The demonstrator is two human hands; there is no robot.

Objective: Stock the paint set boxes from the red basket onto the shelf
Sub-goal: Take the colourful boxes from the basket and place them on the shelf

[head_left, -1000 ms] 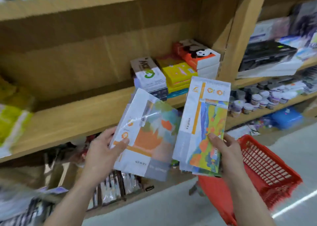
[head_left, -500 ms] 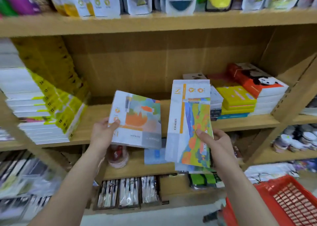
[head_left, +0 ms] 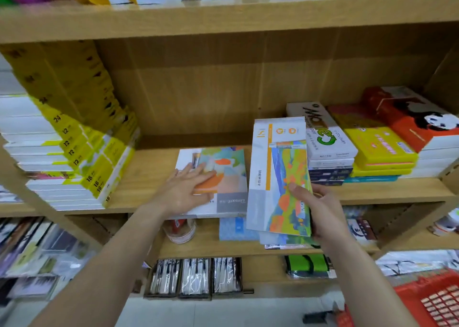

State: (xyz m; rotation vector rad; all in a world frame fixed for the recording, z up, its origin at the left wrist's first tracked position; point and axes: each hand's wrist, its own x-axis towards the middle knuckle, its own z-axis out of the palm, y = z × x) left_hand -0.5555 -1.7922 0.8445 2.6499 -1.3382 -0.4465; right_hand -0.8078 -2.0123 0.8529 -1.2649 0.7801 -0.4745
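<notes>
1. Current step: placement of the first paint set box [head_left: 223, 177]. It lies flat on the shelf [head_left: 149, 177], in the gap between the yellow-and-white stack [head_left: 82, 157] at left and the mixed box stacks [head_left: 360, 147] at right. Its near edge slightly overhangs the shelf front.
2. My left hand [head_left: 185, 190] rests palm down on this box, fingers spread flat, not gripping. I judge this to be a push toward the back panel.
3. My right hand [head_left: 320, 210] grasps the second paint set box [head_left: 280, 177], thumb on its face, fingers behind. The box stands tilted on end, in front of the shelf edge and just right of the first box. More flat packs seem to sit behind it in the same hand; their number cannot be told.
4. The red basket [head_left: 432, 299] is at the near right on the floor. Its contents are not visible.
5. Count: two paint set boxes clearly visible, one on the shelf and one in hand; one basket; two hands.
6. Next move, as I judge it: seat the first box fully, lift the left hand clear, then lay the second box flat on top of it or beside it. The free gap is narrow, so stacking looks the safer option.
</notes>
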